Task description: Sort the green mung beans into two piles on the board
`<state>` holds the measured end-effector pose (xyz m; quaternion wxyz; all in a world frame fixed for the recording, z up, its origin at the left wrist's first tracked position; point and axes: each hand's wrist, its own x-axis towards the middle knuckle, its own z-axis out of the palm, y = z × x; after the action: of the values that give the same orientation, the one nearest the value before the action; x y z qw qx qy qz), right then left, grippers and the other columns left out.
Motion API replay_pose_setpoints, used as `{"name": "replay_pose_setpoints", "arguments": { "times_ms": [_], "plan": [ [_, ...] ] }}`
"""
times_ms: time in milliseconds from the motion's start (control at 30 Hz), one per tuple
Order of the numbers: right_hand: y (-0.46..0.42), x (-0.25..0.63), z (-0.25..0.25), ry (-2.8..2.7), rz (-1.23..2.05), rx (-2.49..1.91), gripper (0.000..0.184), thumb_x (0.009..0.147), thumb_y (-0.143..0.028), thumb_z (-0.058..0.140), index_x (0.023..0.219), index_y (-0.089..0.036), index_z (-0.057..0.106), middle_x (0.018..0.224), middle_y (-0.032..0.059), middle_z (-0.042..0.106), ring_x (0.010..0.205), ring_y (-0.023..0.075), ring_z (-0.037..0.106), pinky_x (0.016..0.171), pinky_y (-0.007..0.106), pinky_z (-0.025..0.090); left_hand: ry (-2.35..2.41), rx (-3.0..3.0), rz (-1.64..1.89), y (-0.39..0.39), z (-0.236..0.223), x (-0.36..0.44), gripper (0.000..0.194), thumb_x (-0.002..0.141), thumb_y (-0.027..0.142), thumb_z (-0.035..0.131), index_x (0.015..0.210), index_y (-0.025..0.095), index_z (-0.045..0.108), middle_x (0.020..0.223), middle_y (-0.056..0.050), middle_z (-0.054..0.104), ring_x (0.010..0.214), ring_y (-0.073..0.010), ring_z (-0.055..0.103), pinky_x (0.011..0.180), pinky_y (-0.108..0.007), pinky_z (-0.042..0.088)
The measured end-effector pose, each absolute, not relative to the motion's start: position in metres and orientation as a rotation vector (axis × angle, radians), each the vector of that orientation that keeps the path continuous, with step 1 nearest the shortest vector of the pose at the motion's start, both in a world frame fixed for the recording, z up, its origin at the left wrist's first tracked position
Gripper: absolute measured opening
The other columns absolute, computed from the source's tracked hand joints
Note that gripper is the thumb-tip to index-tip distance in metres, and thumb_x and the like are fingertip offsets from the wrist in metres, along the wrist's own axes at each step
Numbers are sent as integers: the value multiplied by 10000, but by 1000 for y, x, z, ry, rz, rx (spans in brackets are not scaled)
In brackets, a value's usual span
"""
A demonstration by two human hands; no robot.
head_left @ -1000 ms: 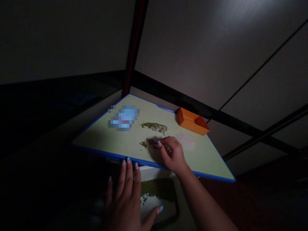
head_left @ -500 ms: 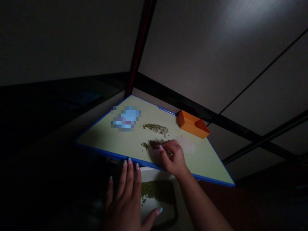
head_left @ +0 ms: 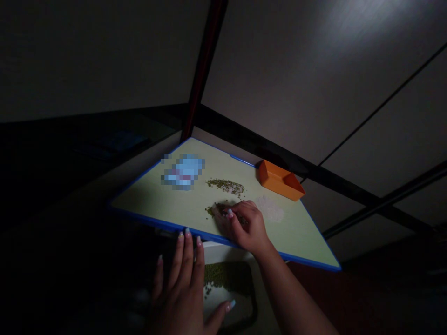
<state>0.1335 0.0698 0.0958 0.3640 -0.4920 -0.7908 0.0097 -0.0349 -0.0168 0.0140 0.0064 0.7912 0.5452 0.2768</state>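
My right hand [head_left: 248, 227] is over the near pile of small green beans [head_left: 210, 211], thumb and fingers drawn together at the grains. What lies between the fingertips is too small and shaded to make out. A second, longer pile of green beans [head_left: 226, 186] mixed with pale grains lies just beyond it, and a patch of white grains [head_left: 269, 208] is to its right. My left hand [head_left: 185, 284] is open, fingers stretched toward the near edge of the blue-rimmed board [head_left: 146, 197]. Below the board, partly behind my left hand, a white tray [head_left: 209, 249] contains many more green beans.
At the board's far right edge stands an orange open box [head_left: 281, 181]. A blurred light-blue item [head_left: 184, 171] lies on the left of the board. Pale panels [head_left: 296, 83] rise behind, with a dark red post [head_left: 202, 70] at the corner. The surroundings are dim.
The view has shifted slightly. My right hand makes small movements among the beans in the near pile, its thumb tip moving a little. My left hand stays in about the same place.
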Motion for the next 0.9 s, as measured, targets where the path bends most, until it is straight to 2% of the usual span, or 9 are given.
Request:
{"name": "replay_pose_setpoints", "arguments": {
  "times_ms": [300,900],
  "plan": [
    [72,132,95,-2043,33,-1257,146,831,-225,506,777,-191,637,747,41,683,719,176,608,757,358,429,1715,2531,865,-15,13,-36,971,706,586,517,1452,58,190,1529,-227,254,1439,-349,170,1073,-570,253],
    [73,131,92,-1997,6,-1259,162,840,-208,502,729,-179,616,704,35,659,687,164,579,738,337,399,1711,2524,900,-18,13,-37,971,693,564,539,1448,55,199,1523,-229,271,1435,-353,182,1082,-558,238]
  ]
}}
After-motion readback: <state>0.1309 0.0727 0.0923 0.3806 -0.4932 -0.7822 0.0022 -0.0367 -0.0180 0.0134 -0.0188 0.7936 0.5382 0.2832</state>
